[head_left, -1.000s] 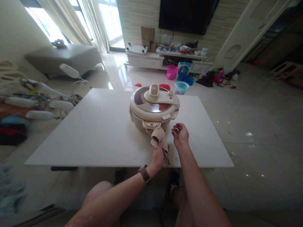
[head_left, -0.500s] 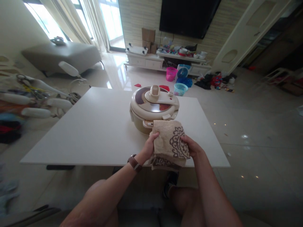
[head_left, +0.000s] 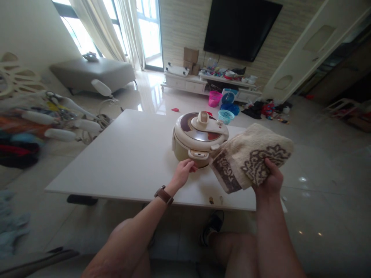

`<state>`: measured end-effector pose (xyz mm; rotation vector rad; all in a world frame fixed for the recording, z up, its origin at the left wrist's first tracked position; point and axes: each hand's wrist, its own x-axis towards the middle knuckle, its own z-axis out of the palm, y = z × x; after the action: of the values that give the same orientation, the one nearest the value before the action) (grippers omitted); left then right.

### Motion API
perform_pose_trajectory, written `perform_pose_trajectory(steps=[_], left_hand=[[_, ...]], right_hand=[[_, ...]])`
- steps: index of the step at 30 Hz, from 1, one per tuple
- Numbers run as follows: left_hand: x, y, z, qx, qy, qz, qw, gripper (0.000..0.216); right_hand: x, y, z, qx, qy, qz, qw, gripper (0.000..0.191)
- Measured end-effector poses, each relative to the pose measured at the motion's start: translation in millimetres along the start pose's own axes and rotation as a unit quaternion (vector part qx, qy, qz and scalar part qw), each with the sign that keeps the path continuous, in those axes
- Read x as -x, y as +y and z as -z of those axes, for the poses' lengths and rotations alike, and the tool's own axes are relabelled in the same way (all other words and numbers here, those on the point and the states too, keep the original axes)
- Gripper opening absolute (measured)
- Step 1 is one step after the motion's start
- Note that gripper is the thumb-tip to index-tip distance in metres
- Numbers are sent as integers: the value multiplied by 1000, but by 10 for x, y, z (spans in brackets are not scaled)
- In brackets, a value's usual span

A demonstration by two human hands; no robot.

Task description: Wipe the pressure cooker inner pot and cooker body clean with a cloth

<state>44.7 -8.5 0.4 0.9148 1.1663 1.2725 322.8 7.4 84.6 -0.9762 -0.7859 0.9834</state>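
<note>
A cream pressure cooker (head_left: 197, 141) with a brown-patterned lid stands on the white table (head_left: 130, 158). My right hand (head_left: 269, 179) grips a beige towel with a brown pattern (head_left: 249, 158), held up to the right of the cooker, above the table's right edge. My left hand (head_left: 184, 172) rests on the table just in front of the cooker, fingers curled near its front latch; whether it touches the cooker is unclear. A brown watch is on my left wrist.
A rack with clothes and hangers (head_left: 43, 123) stands left of the table. Beyond it are a grey sofa (head_left: 89, 73), a TV stand (head_left: 208, 83) under a wall TV, and plastic baskets (head_left: 226, 116) on the glossy floor. Small crumbs (head_left: 216, 200) lie near the table's front edge.
My left hand has let go of the towel and come down in front of the cooker. My right hand has carried the towel up and to the right.
</note>
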Motion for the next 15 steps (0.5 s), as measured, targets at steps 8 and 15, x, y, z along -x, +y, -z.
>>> perform_pose_trajectory(steps=[8, 15], left_hand=[[-117, 4, 61, 62, 73, 45, 994, 37], [-151, 62, 179, 102, 81, 64, 989, 49]], right_hand=[[121, 134, -1073, 337, -128, 213, 908, 40], [135, 599, -1497, 635, -240, 258, 687, 78]])
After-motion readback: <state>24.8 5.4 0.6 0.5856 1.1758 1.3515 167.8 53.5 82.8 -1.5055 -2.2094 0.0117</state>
